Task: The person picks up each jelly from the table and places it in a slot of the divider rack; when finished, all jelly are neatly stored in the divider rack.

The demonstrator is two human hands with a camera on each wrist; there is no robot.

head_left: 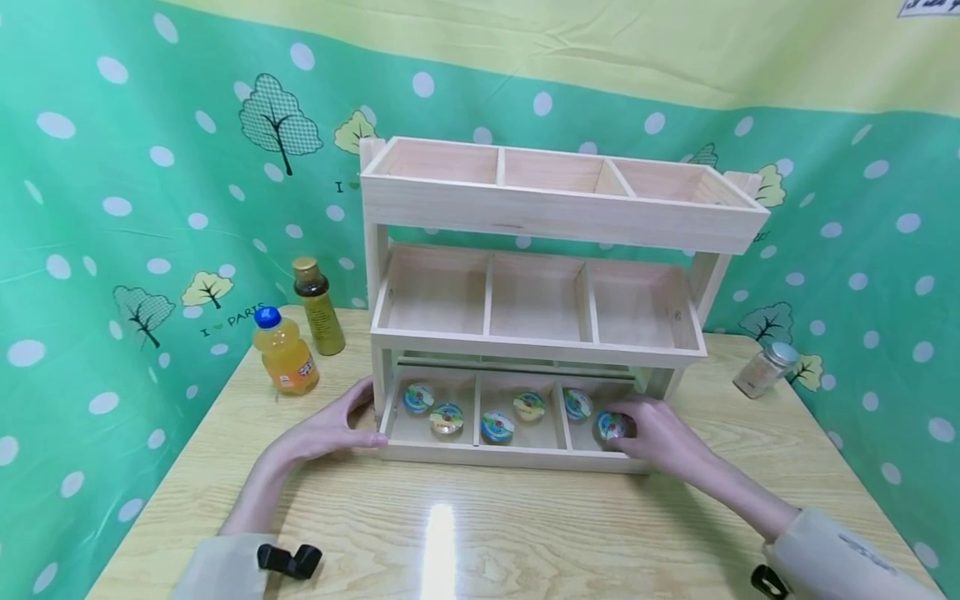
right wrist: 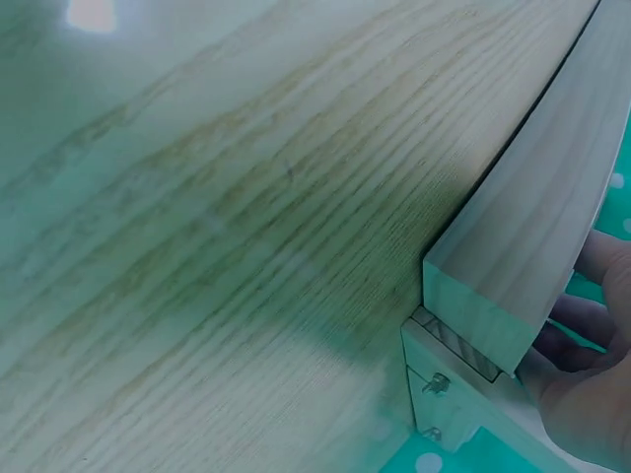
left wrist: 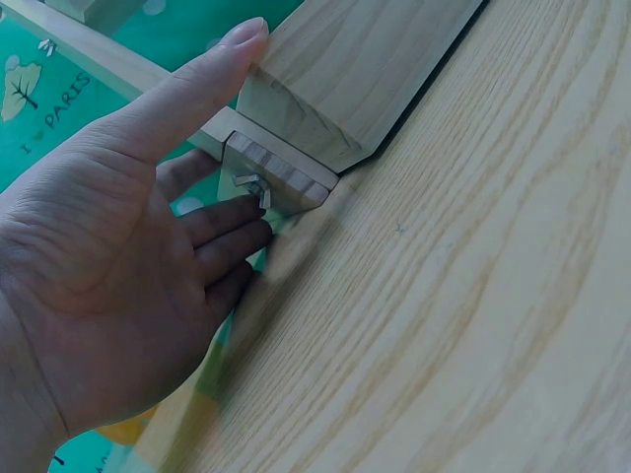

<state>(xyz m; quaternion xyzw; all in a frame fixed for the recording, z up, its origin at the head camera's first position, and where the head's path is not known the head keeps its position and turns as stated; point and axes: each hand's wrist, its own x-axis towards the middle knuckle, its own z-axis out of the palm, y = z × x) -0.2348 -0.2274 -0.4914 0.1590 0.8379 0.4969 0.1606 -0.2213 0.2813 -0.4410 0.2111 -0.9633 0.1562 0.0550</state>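
A three-tier wooden shelf (head_left: 517, 454) stands on the table, each tier split into three compartments. Its bottom tier holds several small jelly cups (head_left: 497, 427) with round printed lids, two in each compartment. At the right compartment my right hand (head_left: 658, 433) reaches over the edge and pinches the front cup (head_left: 611, 425) between thumb and fingers. The right wrist view shows that hand (right wrist: 592, 345) at the tier's end, the cup hidden behind the panel. My left hand (head_left: 333, 429) rests at the tier's left end, thumb along the front panel, fingers (left wrist: 232, 222) extended beside the wing nut.
Left of the shelf stand an orange drink bottle (head_left: 288, 358) with a blue cap and a dark-necked bottle (head_left: 321, 312) with a gold cap. A clear jar (head_left: 763, 371) with a silver lid is to the right. A patterned green curtain (head_left: 187, 167) hangs behind.
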